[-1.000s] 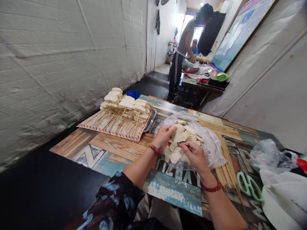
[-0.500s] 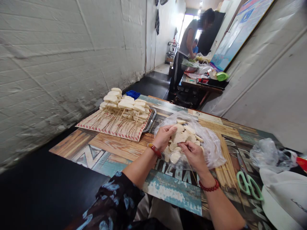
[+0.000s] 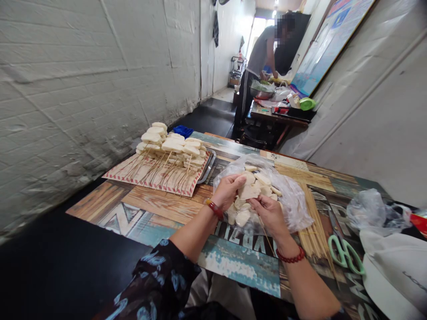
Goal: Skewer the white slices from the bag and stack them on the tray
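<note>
Between thumb and fingers, my left hand (image 3: 228, 192) grips a pale food slice (image 3: 248, 191) over an open plastic bag. My right hand (image 3: 268, 213) is closed on a thin bamboo skewer (image 3: 266, 232), its lower end sticking out below the palm. The fingertips of that hand touch the slice's near edge; the skewer's tip is hidden there. More loose pale slices (image 3: 243, 218) lie in the clear plastic bag (image 3: 293, 202) beneath both hands.
Skewered slices (image 3: 173, 143) are stacked at the left on a striped paper sheet (image 3: 133, 171) over a metal tray (image 3: 210, 166). Bare skewers (image 3: 315, 231), green-handled scissors (image 3: 345, 253) and a white cap (image 3: 393, 266) lie right. A person (image 3: 260, 58) bends over another table behind.
My hands stay together at the slice with almost no movement. The view has shifted slightly, and the person behind has leaned and moved their arms.
</note>
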A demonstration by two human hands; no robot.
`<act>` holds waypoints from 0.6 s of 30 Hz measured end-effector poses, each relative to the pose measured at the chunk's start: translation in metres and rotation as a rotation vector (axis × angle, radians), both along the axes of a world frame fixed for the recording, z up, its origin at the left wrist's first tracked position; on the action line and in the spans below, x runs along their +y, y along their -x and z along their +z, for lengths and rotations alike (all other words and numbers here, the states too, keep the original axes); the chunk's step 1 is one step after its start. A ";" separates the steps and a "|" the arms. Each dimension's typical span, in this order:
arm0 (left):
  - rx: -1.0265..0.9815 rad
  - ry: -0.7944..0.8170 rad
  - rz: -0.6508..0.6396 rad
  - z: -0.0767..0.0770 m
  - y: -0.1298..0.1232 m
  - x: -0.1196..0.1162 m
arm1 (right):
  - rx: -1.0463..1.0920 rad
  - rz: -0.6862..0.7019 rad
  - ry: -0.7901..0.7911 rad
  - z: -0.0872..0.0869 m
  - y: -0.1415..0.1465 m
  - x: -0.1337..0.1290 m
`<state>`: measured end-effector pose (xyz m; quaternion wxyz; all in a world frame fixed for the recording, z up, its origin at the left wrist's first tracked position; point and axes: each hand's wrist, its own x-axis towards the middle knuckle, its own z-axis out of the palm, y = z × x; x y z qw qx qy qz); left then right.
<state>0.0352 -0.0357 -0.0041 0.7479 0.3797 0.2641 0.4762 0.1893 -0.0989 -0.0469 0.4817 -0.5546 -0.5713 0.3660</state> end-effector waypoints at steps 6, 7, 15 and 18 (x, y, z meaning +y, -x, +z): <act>-0.073 0.109 0.090 0.005 0.008 0.006 | 0.040 0.063 0.030 0.009 0.003 -0.002; -0.084 0.118 0.106 0.005 0.009 0.007 | 0.024 0.070 0.027 0.010 0.003 -0.002; -0.050 0.073 0.113 0.006 0.010 0.014 | -0.040 0.053 -0.051 0.013 0.005 0.000; -0.029 0.058 0.121 0.007 0.008 0.014 | -0.059 0.047 -0.084 0.018 0.006 0.000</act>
